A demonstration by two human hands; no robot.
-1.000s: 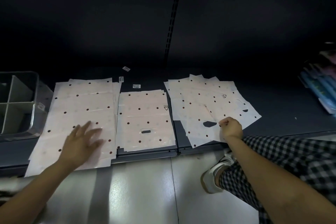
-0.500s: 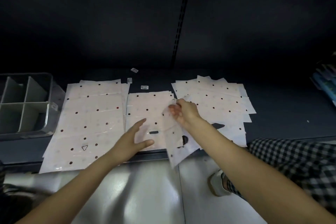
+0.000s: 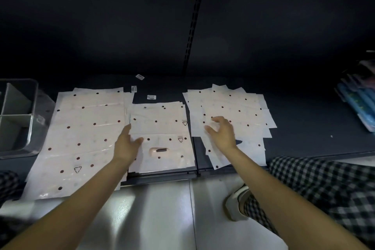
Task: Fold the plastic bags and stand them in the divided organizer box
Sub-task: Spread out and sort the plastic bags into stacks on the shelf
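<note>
Dark shelf [image 3: 304,119] spans view; front edge meets pale floor [image 3: 154,219]. Left bag stack [image 3: 81,138], largest, overhangs shelf front. Right bag pile [image 3: 233,107] fanned, loose corners past edge. Middle bag stack [image 3: 162,128] smaller, handle cutout near front. Divided organizer box [image 3: 18,115] at far left, touching left stack's corner, partly cut off. Bare shelf to right of pile. Left hand [image 3: 126,144] flat, fingers straight, resting on middle stack's left edge. Right hand [image 3: 222,132] above right pile, fingers loosely spread, holding nothing.
</note>
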